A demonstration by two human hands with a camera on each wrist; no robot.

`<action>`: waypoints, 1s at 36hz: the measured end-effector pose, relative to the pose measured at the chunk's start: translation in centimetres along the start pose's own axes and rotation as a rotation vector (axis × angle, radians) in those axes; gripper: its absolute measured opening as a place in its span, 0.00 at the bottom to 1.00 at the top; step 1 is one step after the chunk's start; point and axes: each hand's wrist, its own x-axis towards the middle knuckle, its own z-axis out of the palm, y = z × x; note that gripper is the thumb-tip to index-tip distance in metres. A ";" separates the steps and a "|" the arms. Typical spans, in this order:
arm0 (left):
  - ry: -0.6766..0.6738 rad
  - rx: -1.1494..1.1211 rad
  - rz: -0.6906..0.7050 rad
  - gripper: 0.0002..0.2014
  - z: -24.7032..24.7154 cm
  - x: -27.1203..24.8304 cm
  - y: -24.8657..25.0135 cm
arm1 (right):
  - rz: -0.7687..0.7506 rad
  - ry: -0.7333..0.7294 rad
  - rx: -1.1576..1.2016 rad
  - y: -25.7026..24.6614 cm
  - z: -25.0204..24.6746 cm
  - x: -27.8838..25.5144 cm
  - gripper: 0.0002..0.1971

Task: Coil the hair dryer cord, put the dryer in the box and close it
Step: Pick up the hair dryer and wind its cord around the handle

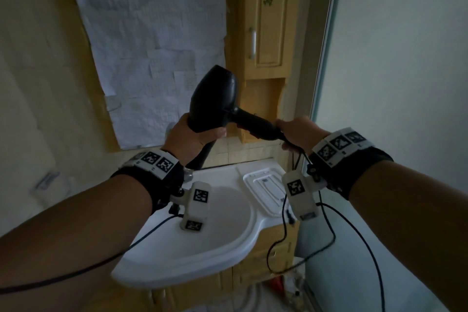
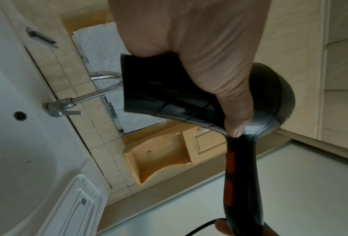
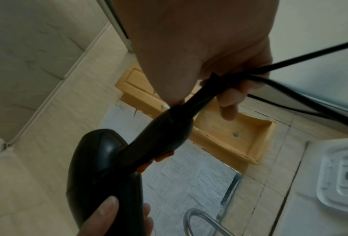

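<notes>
Above the white sink (image 1: 162, 258), with its nozzle tip hidden behind the left hand (image 1: 188, 139) gripping its barrel, the black hair dryer (image 1: 215, 99) slants toward 4 o'clock, where the right hand (image 1: 297, 132) pinches its cord (image 3: 302, 94).

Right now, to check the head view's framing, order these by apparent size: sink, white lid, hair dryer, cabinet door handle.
1. sink
2. hair dryer and white lid: look alike, and the dryer is nearer the camera, so unranked
3. cabinet door handle
</notes>
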 end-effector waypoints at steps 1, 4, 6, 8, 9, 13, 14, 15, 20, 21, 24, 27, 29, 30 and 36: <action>-0.003 -0.003 0.007 0.35 0.1 0.0 0.1 | -0.022 -0.012 -0.010 0.0 -0.1 0.0 0.20; -0.016 -0.004 -0.006 0.40 0.5 0.1 0.2 | -0.033 -0.073 -0.015 0.1 -0.6 -0.6 0.23; -0.018 -0.008 -0.004 0.37 0.8 0.1 0.6 | -0.041 -0.086 -0.007 0.2 -1.1 -0.5 0.23; -0.005 -0.013 0.000 0.33 1.0 0.2 0.9 | -0.045 -0.078 -0.015 0.0 -1.6 -0.4 0.20; 0.004 -0.020 0.003 0.32 1.1 0.2 1.1 | -0.022 -0.076 -0.013 -0.2 -1.7 -0.2 0.17; 0.024 0.002 -0.013 0.35 1.5 0.8 1.7 | 0.040 -0.144 -0.089 -0.2 -2.5 -0.2 0.32; 0.042 0.013 -0.029 0.37 1.6 1.0 1.7 | 0.049 -0.162 -0.082 0.0 -2.8 -0.1 0.37; 0.058 0.019 -0.036 0.38 1.7 1.2 1.6 | 0.045 -0.178 -0.102 0.1 -2.9 0.1 0.39; 0.074 0.013 -0.075 0.43 2.2 1.8 1.5 | 0.015 -0.199 -0.148 -0.1 -3.8 0.4 0.42; 0.074 0.001 -0.080 0.43 2.3 2.0 1.3 | 0.020 -0.205 -0.125 -0.2 -3.9 0.6 0.41; 0.075 -0.029 -0.100 0.43 2.5 2.5 1.1 | 0.044 -0.215 -0.041 -0.3 -4.1 1.0 0.37; 0.081 -0.073 -0.110 0.45 2.5 2.7 1.2 | 0.037 -0.202 0.009 -0.5 -4.1 1.4 0.36; 0.079 -0.106 -0.108 0.47 2.3 2.7 1.6 | 0.033 -0.208 0.075 -0.6 -4.1 1.9 0.36; 0.073 -0.120 -0.105 0.47 2.1 2.6 1.9 | 0.026 -0.214 0.110 -0.6 -4.0 2.2 0.36; 0.090 -0.140 -0.108 0.44 1.6 2.7 2.1 | -0.099 -0.284 0.153 0.1 -2.5 3.6 0.32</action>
